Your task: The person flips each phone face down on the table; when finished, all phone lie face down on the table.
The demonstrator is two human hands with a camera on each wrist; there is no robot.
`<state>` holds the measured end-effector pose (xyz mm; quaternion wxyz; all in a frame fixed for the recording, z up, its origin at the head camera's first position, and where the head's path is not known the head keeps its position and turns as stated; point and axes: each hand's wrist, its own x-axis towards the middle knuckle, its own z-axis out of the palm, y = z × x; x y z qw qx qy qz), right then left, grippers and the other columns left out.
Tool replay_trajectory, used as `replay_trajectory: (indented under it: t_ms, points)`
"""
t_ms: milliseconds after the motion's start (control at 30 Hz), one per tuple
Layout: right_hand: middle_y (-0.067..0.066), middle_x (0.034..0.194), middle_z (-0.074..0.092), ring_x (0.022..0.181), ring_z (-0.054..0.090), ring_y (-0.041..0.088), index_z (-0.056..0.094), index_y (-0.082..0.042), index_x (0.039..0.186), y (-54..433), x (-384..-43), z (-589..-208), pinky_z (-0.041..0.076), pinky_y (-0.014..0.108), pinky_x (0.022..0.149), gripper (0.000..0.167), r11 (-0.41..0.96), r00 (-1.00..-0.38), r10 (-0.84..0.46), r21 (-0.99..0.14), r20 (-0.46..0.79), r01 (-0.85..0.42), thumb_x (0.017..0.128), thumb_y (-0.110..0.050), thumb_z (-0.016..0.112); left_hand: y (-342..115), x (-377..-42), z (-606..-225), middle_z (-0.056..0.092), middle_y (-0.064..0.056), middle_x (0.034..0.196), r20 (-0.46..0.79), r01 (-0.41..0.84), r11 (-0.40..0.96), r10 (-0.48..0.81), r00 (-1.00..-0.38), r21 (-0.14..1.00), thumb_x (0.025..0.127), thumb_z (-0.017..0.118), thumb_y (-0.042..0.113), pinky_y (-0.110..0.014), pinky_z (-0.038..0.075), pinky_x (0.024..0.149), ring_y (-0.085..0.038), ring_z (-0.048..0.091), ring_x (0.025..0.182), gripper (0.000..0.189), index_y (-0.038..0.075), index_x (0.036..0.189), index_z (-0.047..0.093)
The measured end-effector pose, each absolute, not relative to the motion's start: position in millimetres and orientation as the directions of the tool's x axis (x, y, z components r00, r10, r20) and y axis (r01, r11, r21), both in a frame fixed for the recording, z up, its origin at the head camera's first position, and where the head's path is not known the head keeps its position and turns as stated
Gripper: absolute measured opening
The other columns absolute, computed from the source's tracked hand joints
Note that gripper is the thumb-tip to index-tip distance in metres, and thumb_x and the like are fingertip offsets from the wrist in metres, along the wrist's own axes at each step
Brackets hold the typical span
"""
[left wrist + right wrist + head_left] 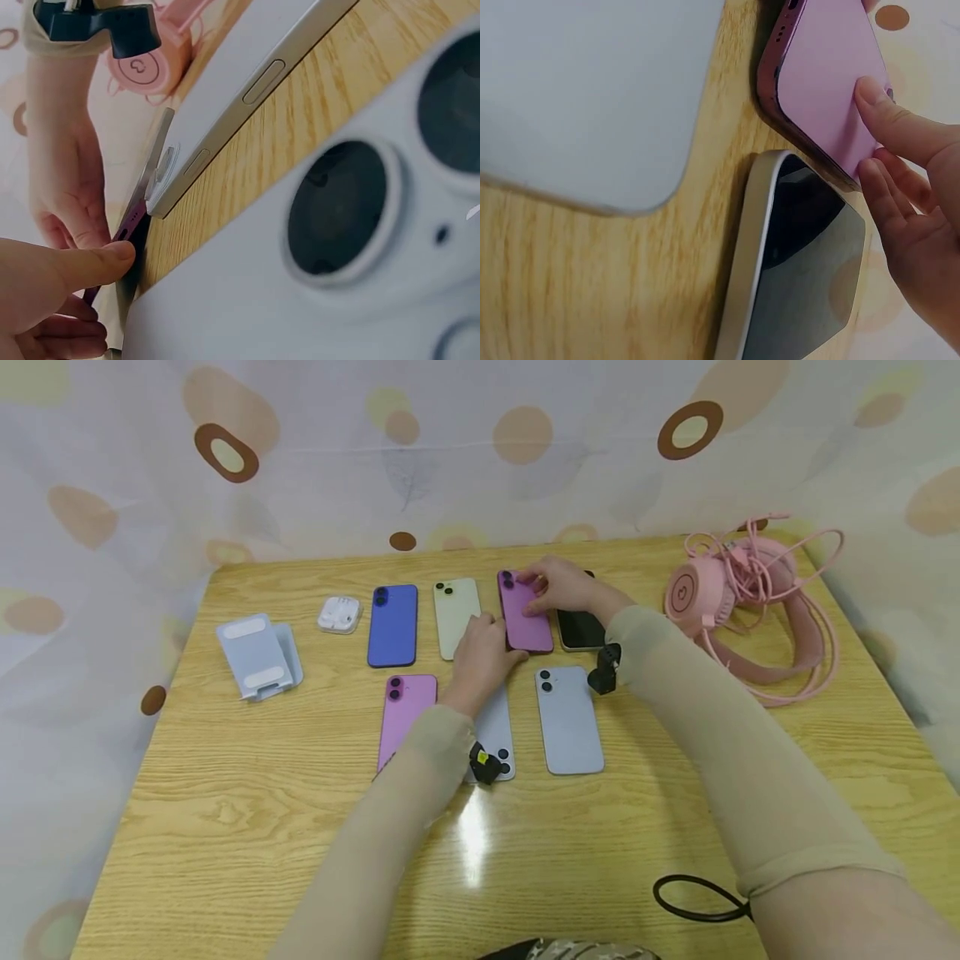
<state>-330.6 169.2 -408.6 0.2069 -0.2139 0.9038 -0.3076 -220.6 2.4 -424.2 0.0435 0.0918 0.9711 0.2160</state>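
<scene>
A purple phone (528,628) lies back side up in the far row, with both hands on it. My left hand (481,653) pinches its near end, the thumb on top and the fingers beneath in the left wrist view. At its far right edge my right hand (564,585) grips it, the thumb (881,109) on the back and the fingers along the side. Just right of it a phone with a black screen (581,631) lies face up. A pale yellow phone (454,606) is to the left. Below my left hand, a silver phone (492,718) is partly hidden by the wrist.
Also on the table (262,810) are a blue phone (393,631), a pink-purple phone (407,710), a pale blue phone (572,727), cased earphones (340,614) and a light blue stand (255,653). Pink headphones (693,593) with a tangled cable lie at the right.
</scene>
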Motion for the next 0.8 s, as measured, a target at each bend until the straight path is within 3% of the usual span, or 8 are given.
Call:
replay_trajectory:
  t_ms: [267, 433, 567, 700, 800]
  points:
    - [0.022, 0.125, 0.050, 0.113, 0.052, 0.034, 0.052, 0.006, 0.132, 167, -328, -412, 0.046, 0.043, 0.096, 0.058, 0.743, -0.825, -0.519, -0.595, -0.223, -0.306, 0.082, -0.012, 0.076, 3, -220, -425, 0.056, -0.007, 0.108, -0.054, 0.195, 0.914, 0.229, -0.972, 0.357, 0.089, 0.068, 0.030, -0.032, 0.049, 0.086, -0.021, 0.050, 0.099, 0.039, 0.002, 0.116, 0.065]
    - [0.022, 0.124, 0.050, 0.113, 0.052, 0.034, 0.052, 0.005, 0.132, 169, -327, -414, 0.046, 0.042, 0.096, 0.057, 0.745, -0.825, -0.527, -0.579, -0.206, -0.332, 0.083, -0.013, 0.075, 3, -218, -427, 0.056, -0.010, 0.112, -0.034, 0.185, 0.882, 0.222, -0.975, 0.433, 0.089, 0.068, 0.026, -0.031, 0.048, 0.089, -0.022, 0.051, 0.101, 0.042, 0.000, 0.121, 0.061]
    - [0.023, 0.124, 0.051, 0.113, 0.052, 0.036, 0.051, 0.006, 0.132, 179, -328, -411, 0.045, 0.045, 0.097, 0.055, 0.741, -0.821, -0.542, -0.562, -0.178, -0.367, 0.085, -0.013, 0.073, 4, -217, -427, 0.055, -0.011, 0.122, 0.006, 0.195, 0.822, 0.227, -0.974, 0.535, 0.088, 0.069, 0.025, -0.030, 0.043, 0.099, -0.023, 0.050, 0.113, 0.047, 0.001, 0.127, 0.058]
    - [0.029, 0.126, 0.052, 0.114, 0.050, 0.042, 0.051, 0.011, 0.129, 199, -332, -408, 0.042, 0.050, 0.099, 0.049, 0.763, -0.831, -0.541, -0.491, -0.131, -0.420, 0.088, -0.008, 0.068, 10, -218, -425, 0.054, -0.009, 0.129, 0.022, 0.232, 0.741, 0.282, -0.959, 0.630, 0.089, 0.069, 0.023, -0.027, 0.038, 0.105, -0.021, 0.047, 0.122, 0.048, 0.004, 0.130, 0.056]
    - [0.032, 0.127, 0.051, 0.117, 0.047, 0.045, 0.050, 0.014, 0.127, 215, -334, -406, 0.038, 0.052, 0.101, 0.045, 0.807, -0.855, -0.505, -0.417, -0.118, -0.419, 0.090, -0.007, 0.063, 18, -221, -422, 0.055, -0.008, 0.130, 0.030, 0.284, 0.729, 0.341, -0.940, 0.623, 0.090, 0.068, 0.023, -0.026, 0.036, 0.106, -0.020, 0.047, 0.124, 0.046, 0.005, 0.130, 0.057]
